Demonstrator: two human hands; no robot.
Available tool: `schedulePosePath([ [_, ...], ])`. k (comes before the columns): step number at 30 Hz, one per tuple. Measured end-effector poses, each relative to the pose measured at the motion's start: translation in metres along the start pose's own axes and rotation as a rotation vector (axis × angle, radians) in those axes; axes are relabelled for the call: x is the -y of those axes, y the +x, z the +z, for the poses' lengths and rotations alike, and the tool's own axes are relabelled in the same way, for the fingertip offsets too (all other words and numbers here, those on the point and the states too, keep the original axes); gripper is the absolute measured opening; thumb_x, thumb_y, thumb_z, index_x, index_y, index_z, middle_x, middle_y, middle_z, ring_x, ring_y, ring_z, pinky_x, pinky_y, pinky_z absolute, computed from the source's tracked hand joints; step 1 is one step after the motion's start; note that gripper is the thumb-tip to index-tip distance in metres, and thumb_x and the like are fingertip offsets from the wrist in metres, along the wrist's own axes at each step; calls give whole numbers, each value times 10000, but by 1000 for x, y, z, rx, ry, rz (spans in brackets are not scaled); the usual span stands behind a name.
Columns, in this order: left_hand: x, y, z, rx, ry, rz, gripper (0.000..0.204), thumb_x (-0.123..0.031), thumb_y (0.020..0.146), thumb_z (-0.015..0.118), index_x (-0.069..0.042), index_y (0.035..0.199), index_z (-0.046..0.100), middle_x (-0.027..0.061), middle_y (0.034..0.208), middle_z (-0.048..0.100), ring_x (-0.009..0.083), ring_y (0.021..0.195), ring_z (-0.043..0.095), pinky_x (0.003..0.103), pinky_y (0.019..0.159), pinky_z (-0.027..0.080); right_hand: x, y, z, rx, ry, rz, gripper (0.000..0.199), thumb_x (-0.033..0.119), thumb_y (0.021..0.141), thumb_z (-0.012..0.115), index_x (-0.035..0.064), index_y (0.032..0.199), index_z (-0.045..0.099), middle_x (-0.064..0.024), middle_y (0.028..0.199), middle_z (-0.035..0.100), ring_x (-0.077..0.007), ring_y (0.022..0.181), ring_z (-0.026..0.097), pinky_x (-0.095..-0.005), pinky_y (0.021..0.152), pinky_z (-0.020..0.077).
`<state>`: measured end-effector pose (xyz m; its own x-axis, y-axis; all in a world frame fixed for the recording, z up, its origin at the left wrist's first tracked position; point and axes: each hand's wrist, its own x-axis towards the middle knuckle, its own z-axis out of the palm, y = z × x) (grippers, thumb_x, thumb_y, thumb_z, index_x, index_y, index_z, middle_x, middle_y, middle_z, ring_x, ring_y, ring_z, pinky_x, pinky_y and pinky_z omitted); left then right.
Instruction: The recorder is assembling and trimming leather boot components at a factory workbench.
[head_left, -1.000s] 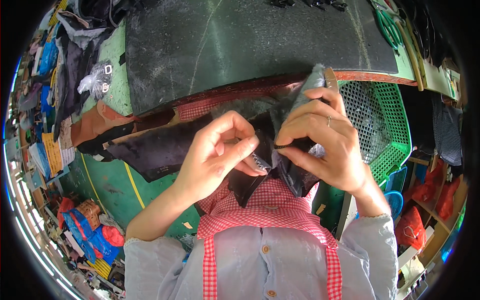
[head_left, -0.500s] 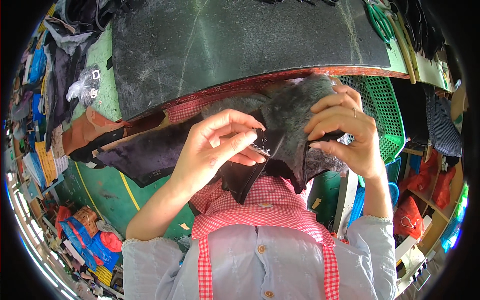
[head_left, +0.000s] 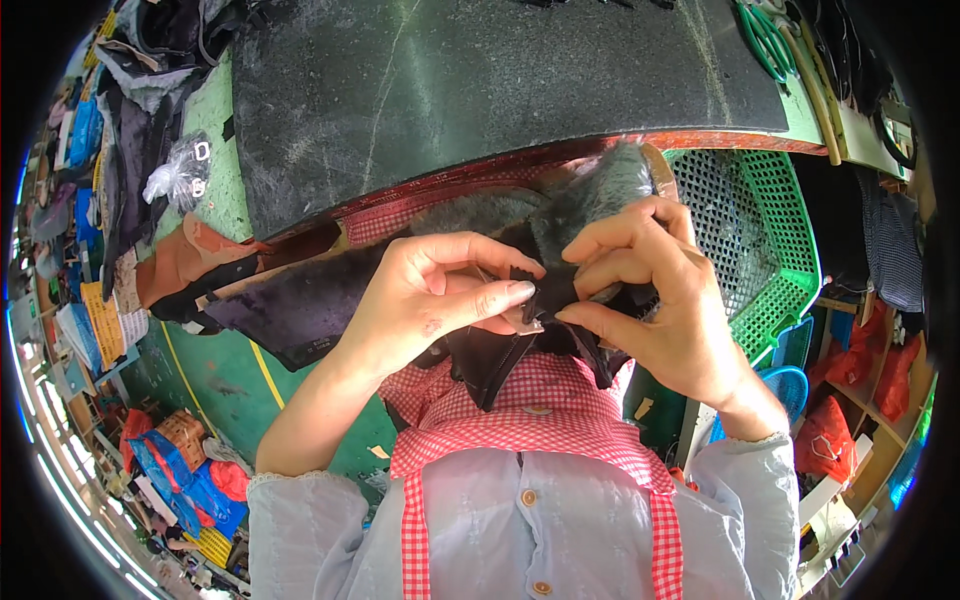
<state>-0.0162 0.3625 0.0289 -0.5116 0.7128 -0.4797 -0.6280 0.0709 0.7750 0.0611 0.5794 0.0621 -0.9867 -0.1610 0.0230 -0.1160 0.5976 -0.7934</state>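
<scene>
A dark fur-lined garment piece (head_left: 485, 365) with grey fur (head_left: 595, 190) and black edges lies across my lap and under the table edge. My left hand (head_left: 425, 295) is closed, pinching a black edge of it between thumb and forefinger. A small pale bit shows under those fingertips, too small to name. Close by on the right, my right hand (head_left: 660, 290) is closed too, thumb and fingertips pressed on the dark material. Only a narrow gap parts the two sets of fingertips. What lies inside the right fingers is partly hidden.
A dark-topped table (head_left: 500, 90) stands in front of me. At the right is a green plastic basket (head_left: 770, 260). Green-handled scissors (head_left: 768, 42) lie far right. A clear bag with buckles (head_left: 180, 172) and brown leather scraps (head_left: 190, 255) lie on the left.
My right hand has moved left and slightly down, from the fur's right edge to beside my left hand. The left hand keeps its pinch in nearly the same place.
</scene>
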Motion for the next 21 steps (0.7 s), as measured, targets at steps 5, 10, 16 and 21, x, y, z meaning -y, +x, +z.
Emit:
schedulePosePath([
  [5, -4, 1, 1, -14, 6, -18, 208, 15, 882, 624, 92, 1074, 610, 145, 915, 676, 228, 791, 707, 321, 721, 613, -2, 1, 0, 47, 2, -56, 359, 50, 658, 798, 42, 941, 577, -1, 857, 689, -170, 876, 615, -390, 981, 319],
  [10, -7, -1, 4, 9, 41, -21, 195, 6, 880, 631, 98, 1052, 622, 137, 843, 683, 218, 757, 707, 315, 701, 612, -3, 3, 1, 65, 5, -72, 358, 43, 663, 788, 35, 941, 563, -5, 833, 688, -178, 851, 622, -391, 974, 319],
  [16, -9, -1, 4, -8, 43, -51, 200, 7, 879, 633, 101, 1054, 620, 155, 849, 683, 217, 737, 706, 309, 693, 608, -2, 4, 0, 72, 6, -66, 373, 29, 658, 783, 39, 955, 557, -7, 801, 682, -172, 839, 625, -392, 972, 319],
  [21, -9, -1, 5, 11, 44, -41, 205, -1, 877, 641, 99, 1055, 622, 149, 840, 684, 213, 740, 706, 310, 686, 608, -2, 4, 2, 43, -7, -97, 381, 24, 654, 785, 43, 956, 553, -3, 793, 678, -176, 844, 619, -392, 971, 314],
])
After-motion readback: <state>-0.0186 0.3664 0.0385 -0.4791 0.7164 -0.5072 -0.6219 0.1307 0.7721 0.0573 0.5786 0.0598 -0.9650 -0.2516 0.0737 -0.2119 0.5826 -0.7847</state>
